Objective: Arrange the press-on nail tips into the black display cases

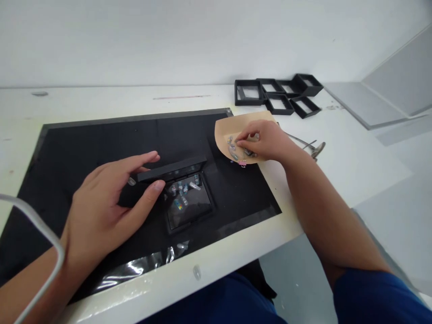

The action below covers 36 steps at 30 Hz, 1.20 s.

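Note:
My left hand (104,202) grips the left end of a raised black frame lid (173,169), thumb in front and fingers behind. Below the lid lies the black frame's clear-filmed base (191,209), with several shiny decorated false nails (182,200) in its upper part. My right hand (265,137) reaches into a tan paper holder (222,126), thumb and forefinger pinched on a small false nail (237,141). More glittery false nails (232,147) lie in the holder beside the fingertips. What sits under the palm is hidden.
Several black frames (278,103) stand at the back right by the wall. A metal tool (317,150) lies behind my right forearm. Loose clear nails rest on the black mat (162,130) and the white table edge (216,258). A white cable (40,225) crosses at left.

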Tool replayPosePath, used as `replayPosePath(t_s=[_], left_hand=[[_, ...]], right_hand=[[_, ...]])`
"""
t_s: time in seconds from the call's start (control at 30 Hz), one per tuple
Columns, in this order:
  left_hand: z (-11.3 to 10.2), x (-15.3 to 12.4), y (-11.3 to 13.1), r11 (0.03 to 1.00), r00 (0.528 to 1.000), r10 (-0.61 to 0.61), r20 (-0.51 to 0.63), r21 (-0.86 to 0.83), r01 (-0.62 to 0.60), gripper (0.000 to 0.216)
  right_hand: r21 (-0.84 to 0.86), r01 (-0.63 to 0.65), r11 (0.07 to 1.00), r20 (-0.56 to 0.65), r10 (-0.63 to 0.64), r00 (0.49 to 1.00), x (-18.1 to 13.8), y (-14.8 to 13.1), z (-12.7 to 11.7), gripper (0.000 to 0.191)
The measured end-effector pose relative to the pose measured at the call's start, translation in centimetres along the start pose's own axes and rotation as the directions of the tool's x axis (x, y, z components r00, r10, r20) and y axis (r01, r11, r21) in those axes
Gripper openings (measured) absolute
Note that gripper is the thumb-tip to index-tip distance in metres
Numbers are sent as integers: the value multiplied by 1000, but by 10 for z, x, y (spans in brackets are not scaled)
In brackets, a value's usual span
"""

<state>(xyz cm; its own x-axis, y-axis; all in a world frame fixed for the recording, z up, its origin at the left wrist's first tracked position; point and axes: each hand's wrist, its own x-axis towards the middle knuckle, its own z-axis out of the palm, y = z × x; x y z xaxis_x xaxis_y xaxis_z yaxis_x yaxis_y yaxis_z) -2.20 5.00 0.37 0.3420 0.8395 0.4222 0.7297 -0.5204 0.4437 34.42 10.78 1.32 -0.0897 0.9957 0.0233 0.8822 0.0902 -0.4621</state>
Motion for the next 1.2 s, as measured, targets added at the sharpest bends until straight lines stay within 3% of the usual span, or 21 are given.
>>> replayPosePath(t_s=[0.17,0.33,0.67,0.77,0.9,1.07,1.2], left_hand=[[0,0,0,1000,1000,-9,-10,-5,9,46],[-1,-3,1,997,999,-31,-15,-66,30,58],[-2,-3,-2,993,998,-50,-23,-108,47,63],[-1,-5,-3,995,999,-48,-19,-92,46,63],[-3,-5,-4,991,1000,-22,-1,-135,22,63],[-4,-3,-7,978,1000,13,-14,-210,-15,68],[-3,-2,-8,981,996,78,-42,-173,-84,66]], right_hand=[[54,15,998,-50,-12,999,-2,0,-1,10],[225,72,972,-124,-45,991,-8,-1,-11,20],[577,57,815,-80,-14,997,-12,-13,-17,31],[563,19,826,-59,18,998,-13,-13,-19,28],[535,56,843,-114,6,993,-13,-11,-20,19],[593,90,800,-152,1,988,-9,-7,-14,19],[700,108,706,-164,12,986,-6,-4,-11,25]])
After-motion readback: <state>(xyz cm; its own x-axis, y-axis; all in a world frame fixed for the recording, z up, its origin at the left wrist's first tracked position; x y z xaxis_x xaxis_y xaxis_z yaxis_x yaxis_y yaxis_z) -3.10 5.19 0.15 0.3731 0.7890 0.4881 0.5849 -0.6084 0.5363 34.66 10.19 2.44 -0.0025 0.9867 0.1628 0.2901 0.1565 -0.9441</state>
